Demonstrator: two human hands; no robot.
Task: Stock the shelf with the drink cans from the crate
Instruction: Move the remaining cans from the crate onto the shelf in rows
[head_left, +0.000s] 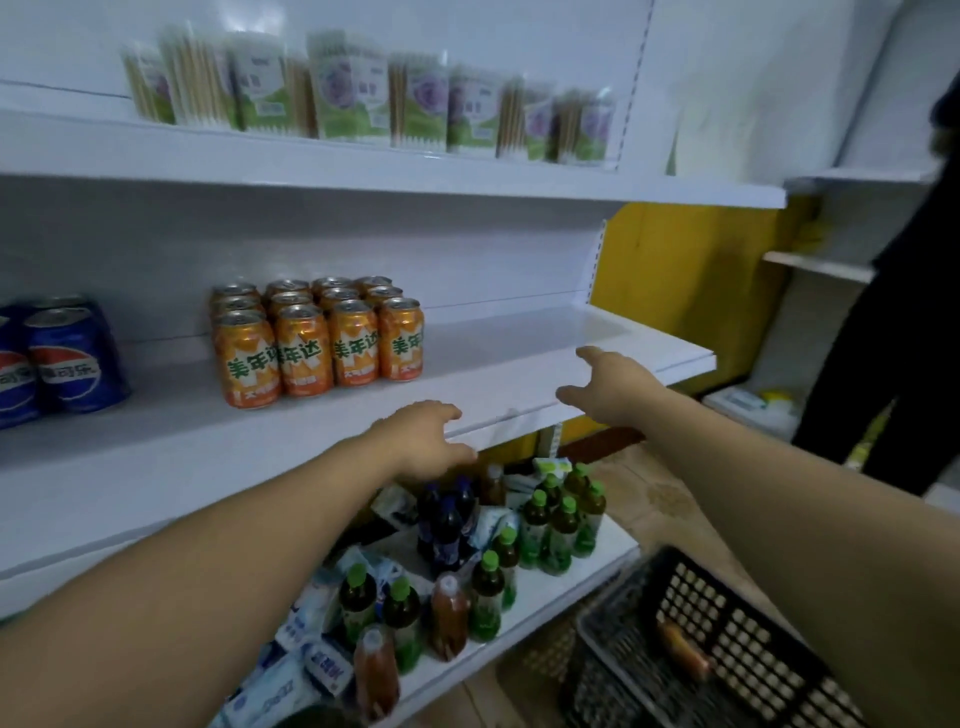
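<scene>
Drink cans cannot be counted in the black crate (753, 639) at the lower right, nearest the camera: only one orange item (683, 649) lies in it, too blurred to call a can. Just beyond, the lower shelf (545, 597) carries green-capped bottles (561, 525) and soft packs. Above these both bare arms reach to the front edge of the middle shelf (493, 364). The left hand (423, 441) has loosely curled fingers and holds nothing. The right hand (610, 389) is spread and empty, hovering over the bare right stretch of the board. Further in, a tight block of orange cans (317, 343) stands upright, four across, with blue cola cans (62, 358) well apart at the far left. Packets (363, 98) line the upper shelf, and a person in dark clothes (883, 364) stands at the right. With nothing in either hand, this looks like the gap between loads. The next move probably calls for a reach down and right into the crate. Whatever cans are there should then be set upright beside the orange block, labels forward.
</scene>
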